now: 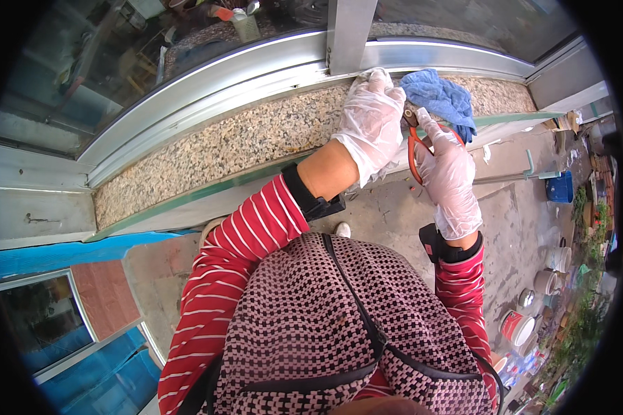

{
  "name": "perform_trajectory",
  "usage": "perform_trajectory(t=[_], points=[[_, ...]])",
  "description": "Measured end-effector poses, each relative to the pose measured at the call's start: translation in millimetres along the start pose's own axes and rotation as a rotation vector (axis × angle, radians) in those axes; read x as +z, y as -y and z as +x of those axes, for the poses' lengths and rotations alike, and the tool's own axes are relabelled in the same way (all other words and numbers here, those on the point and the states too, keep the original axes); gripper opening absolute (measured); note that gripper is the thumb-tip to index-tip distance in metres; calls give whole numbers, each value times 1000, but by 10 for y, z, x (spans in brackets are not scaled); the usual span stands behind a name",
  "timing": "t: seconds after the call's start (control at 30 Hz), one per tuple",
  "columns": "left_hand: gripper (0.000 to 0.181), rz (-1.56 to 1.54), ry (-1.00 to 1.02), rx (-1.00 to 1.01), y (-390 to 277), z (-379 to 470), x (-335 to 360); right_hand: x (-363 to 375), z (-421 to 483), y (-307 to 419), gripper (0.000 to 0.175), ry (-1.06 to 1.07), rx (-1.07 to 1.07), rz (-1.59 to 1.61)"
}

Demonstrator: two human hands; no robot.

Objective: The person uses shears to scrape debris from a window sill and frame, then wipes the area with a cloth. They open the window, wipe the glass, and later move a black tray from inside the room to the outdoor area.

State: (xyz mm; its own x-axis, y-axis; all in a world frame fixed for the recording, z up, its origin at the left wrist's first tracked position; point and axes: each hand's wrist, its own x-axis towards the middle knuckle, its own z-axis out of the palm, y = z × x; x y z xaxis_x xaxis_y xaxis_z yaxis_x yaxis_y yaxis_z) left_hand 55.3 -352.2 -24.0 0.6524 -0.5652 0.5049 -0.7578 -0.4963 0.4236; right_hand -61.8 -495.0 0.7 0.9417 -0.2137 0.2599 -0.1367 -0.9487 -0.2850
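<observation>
My left hand (pixel 375 116), in a thin clear plastic glove, is bent over the granite window sill (pixel 270 127) against the aluminium window frame (pixel 311 54). Its fingers curl down, and whatever lies under them is hidden. In my right hand (pixel 449 174), gloved the same way, is a hand tool with orange handles (pixel 413 161), pliers or shears. The tool's dark metal head points at the sill, close beside my left hand. A crumpled blue cloth (pixel 440 98) lies on the sill just beyond the tool, partly hanging over the edge.
A green strip (pixel 202 199) edges the sill. Below is a concrete floor (pixel 394 212) with small debris. To the right stand a blue bucket (pixel 559 187), a metal pole (pixel 514 177), several tubs (pixel 517 328) and plants (pixel 576 347). Blue sheeting (pixel 104 376) hangs at lower left.
</observation>
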Motion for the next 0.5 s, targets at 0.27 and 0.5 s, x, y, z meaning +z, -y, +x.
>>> perform_trajectory(t=[0.27,0.5], points=[[49,7,90,-84,129,-184,-201,-154,73,161,61,57,-108,-91],[51,-141,-16,-23,76,-201,-89,-77,-110,67,60,32,79,158]])
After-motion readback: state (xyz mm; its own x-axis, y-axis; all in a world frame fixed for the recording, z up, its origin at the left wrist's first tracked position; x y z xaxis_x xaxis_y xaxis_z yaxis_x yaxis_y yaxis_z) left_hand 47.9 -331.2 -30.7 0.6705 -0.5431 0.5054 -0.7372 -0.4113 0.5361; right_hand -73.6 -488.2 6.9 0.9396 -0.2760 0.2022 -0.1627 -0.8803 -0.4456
